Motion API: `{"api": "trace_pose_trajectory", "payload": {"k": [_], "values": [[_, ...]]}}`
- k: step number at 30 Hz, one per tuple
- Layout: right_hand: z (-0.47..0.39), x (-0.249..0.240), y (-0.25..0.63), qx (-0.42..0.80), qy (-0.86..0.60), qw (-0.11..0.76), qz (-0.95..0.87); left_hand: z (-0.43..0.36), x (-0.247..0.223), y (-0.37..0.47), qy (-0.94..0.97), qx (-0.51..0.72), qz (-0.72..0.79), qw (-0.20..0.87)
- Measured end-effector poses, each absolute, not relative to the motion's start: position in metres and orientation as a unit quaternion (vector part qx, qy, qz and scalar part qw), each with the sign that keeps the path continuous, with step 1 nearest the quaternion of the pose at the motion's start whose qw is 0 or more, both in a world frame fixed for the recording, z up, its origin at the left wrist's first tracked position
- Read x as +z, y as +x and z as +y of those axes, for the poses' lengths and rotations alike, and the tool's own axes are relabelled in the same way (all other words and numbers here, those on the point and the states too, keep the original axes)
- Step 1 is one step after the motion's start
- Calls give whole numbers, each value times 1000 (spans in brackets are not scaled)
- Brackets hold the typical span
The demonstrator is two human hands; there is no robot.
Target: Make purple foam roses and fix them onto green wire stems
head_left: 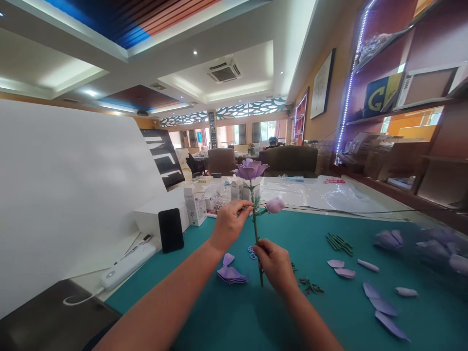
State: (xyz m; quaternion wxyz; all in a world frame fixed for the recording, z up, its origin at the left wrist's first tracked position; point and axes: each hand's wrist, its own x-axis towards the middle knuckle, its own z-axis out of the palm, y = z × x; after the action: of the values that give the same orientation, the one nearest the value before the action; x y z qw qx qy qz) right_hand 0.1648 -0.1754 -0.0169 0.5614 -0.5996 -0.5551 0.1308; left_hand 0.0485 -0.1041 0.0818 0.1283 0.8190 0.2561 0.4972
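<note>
Left hand [231, 220] pinching small green piece [243, 210], right hand [274, 263] gripping slim green plastic-looking stem [255, 228]; sideways push could bend stem.

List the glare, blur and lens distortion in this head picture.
Head view, middle: the held flower looks fairly clear; head view, beyond the mat: glare whitens the plastic sheet; head view, right edge: purple flowers look hazy and smeared, shelves lean and stretch; head view, background: a window is washed out.
</note>
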Motion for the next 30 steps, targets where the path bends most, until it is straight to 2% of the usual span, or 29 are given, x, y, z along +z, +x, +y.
{"api": "trace_pose_trajectory", "payload": {"k": [4, 8, 12, 15, 18, 24, 30], "values": [[-176, -16, 165, 129, -605, 558, -553, -106, 84, 51, 834, 490, 241, 82], [-177, -14, 164, 127, -606, 561, -550, -104, 80, 52, 824, 492, 256, 115], [-178, -12, 163, 133, -607, 560, -548, -95, 77, 49, 789, 480, 263, 280], [-178, -13, 162, 137, -609, 552, -553, -92, 82, 46, 760, 405, 212, 462], [-178, -14, 162, 147, -602, 548, -562, -94, 86, 44, 737, 342, 168, 559], [-178, -16, 162, 158, -592, 551, -567, -96, 83, 52, 699, 359, 171, 594], [-176, -17, 162, 145, -603, 542, -567, -96, 74, 61, 686, 396, 191, 579]]}}
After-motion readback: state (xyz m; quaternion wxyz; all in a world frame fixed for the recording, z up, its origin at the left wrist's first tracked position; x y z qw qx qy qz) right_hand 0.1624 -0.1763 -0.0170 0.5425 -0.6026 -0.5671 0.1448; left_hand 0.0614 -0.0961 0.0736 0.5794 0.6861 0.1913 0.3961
